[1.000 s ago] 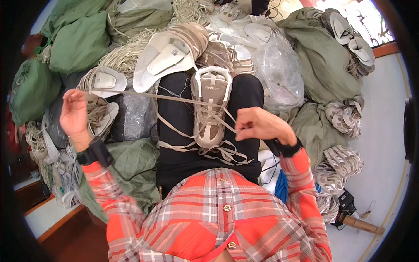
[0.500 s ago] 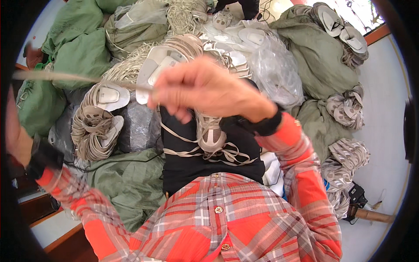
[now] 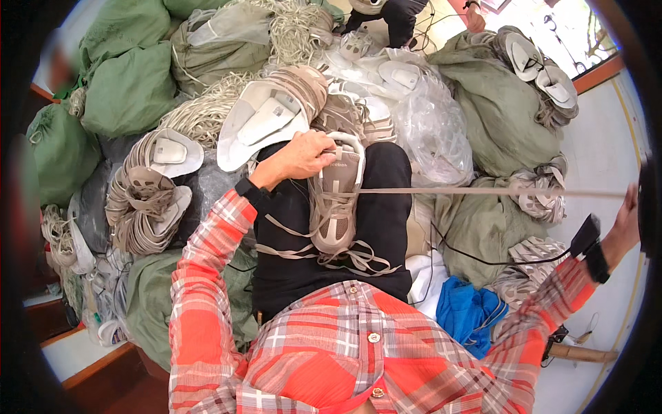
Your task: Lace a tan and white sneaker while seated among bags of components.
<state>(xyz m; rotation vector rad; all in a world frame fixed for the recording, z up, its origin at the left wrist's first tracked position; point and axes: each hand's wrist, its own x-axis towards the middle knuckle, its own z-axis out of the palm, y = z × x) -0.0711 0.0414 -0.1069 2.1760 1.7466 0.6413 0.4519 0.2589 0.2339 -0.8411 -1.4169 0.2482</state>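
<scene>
A beige and grey shoe upper lies on my lap between my thighs, toe toward me, with its laces partly threaded. My left hand is closed on the collar and tongue at its far end. From the eyelets a pale flat shoelace runs taut out to the right. At the right edge of the view my right hand, partly cut off and slightly blurred, is closed on the end of that lace. Loose lace loops hang around the toe.
Stacked shoe uppers lie at the left, with a larger stack beyond my knees. Behind are a heap of laces, green sacks and a clear plastic bag. A blue cloth lies at my right. Another person's hand shows far off.
My right hand has swung from above my lap to the far right, drawing the lace out. My left hand has come from the left edge to the upper. Another person's hand has appeared.
</scene>
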